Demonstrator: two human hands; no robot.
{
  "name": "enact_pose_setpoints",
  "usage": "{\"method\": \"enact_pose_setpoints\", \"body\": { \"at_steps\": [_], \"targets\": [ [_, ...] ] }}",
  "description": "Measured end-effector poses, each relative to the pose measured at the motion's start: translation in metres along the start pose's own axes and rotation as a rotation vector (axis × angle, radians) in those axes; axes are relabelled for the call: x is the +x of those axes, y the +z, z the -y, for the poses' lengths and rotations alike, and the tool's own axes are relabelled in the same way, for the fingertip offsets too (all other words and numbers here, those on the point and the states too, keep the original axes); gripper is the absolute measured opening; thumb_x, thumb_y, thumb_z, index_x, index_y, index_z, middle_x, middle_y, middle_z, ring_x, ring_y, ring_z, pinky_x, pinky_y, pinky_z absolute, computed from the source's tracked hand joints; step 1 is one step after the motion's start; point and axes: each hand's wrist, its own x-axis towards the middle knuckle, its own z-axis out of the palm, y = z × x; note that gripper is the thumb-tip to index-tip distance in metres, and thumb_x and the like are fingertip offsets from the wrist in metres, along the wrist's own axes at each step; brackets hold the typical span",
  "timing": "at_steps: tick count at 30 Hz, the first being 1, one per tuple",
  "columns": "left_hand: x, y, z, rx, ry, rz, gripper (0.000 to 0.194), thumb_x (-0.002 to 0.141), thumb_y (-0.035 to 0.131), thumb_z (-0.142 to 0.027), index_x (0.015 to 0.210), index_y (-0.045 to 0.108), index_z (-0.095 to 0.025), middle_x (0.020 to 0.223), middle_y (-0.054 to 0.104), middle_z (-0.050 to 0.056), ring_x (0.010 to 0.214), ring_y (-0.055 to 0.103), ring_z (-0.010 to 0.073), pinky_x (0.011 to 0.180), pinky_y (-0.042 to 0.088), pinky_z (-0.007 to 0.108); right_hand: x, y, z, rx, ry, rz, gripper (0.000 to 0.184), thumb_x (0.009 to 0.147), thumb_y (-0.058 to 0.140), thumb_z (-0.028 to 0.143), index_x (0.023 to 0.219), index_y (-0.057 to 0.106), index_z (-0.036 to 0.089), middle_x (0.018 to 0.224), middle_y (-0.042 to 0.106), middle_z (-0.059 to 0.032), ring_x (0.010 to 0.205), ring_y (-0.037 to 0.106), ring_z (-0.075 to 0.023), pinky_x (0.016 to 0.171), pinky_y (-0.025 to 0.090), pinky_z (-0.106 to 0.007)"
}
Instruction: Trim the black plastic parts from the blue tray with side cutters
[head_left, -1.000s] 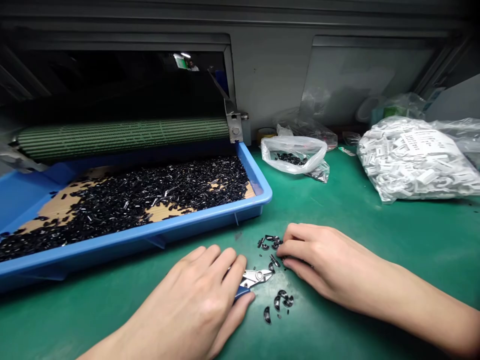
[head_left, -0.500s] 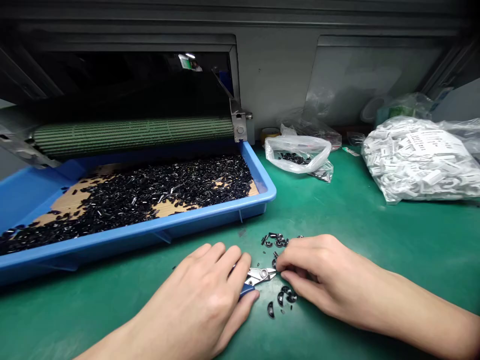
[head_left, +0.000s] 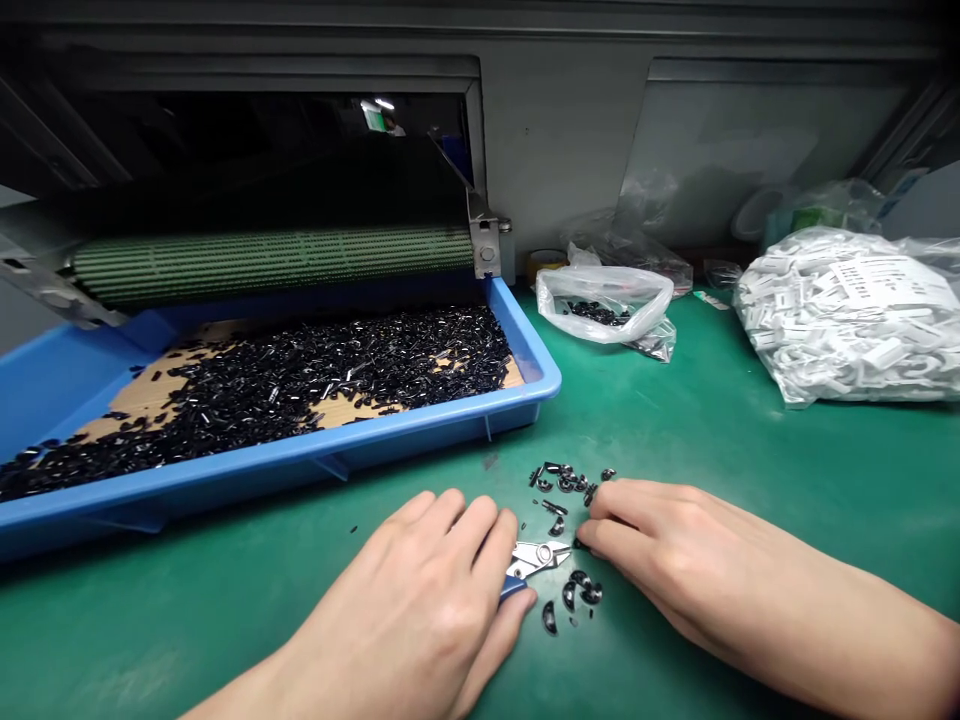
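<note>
My left hand [head_left: 442,590] is wrapped round a small pair of wire cutters [head_left: 536,556] with blue handles. Their silver jaws point right, slightly parted. Just beyond the jaw tips, my right hand [head_left: 660,545] has its fingers bent and drawn together. A bit of a small black plastic part [head_left: 577,543] shows at its fingertips; the rest is hidden. Another black piece [head_left: 590,494] lies against the upper finger. Glossy black half-round parts [head_left: 570,597] rest on the table below the jaws. Above, a loose group of similar black pieces [head_left: 565,482] is scattered.
A blue tray [head_left: 450,411] full of small black parts stands at the left, under a green conveyor belt [head_left: 285,262]. Farther back are an open plastic bag [head_left: 645,318] with black parts and a large clear bag of white parts [head_left: 855,330]. The tabletop [head_left: 720,440] is green.
My right hand has shifted right and its fingers have changed position, uncovering black pieces near the cutters. The cutter jaws now look slightly more parted. The whole view has moved a little.
</note>
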Motion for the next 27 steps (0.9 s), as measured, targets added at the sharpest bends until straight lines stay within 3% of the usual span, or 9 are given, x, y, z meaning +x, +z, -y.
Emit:
{"method": "enact_pose_setpoints", "body": {
  "at_steps": [11,19,27],
  "targets": [
    [-0.001,0.002,-0.004,0.034,-0.015,0.004,0.034,0.106,0.045,-0.035,0.12,0.068,-0.014,0.105,0.07,0.009,0.094,0.066,0.0313,0.076,0.055,0.049,0.003,0.009,-0.003,-0.047,-0.016,-0.006,0.018,0.099,0.062,0.005,0.086,0.06,0.018,0.089,0.059,-0.0026,0.076,0.055,-0.0191,0.064,0.038,-0.033],
    [-0.001,0.002,-0.004,0.113,0.03,-0.08,0.04,0.109,0.038,-0.033,0.121,0.069,-0.012,0.101,0.071,0.01,0.093,0.066,0.0298,0.079,0.05,0.047,0.003,0.011,-0.001,-0.106,-0.033,-0.051,0.019,0.095,0.069,0.006,0.084,0.058,0.018,0.087,0.058,-0.0018,0.072,0.052,-0.0184,0.061,0.033,-0.033],
    [0.001,-0.002,-0.007,0.184,0.054,-0.012,0.043,0.11,0.035,-0.032,0.123,0.07,-0.011,0.105,0.07,0.01,0.093,0.064,0.0292,0.081,0.047,0.047,0.0,0.01,-0.001,-0.014,-0.054,-0.038,0.017,0.101,0.058,0.006,0.089,0.056,0.018,0.091,0.058,-0.0019,0.075,0.05,-0.0174,0.064,0.034,-0.032]
  ]
}}
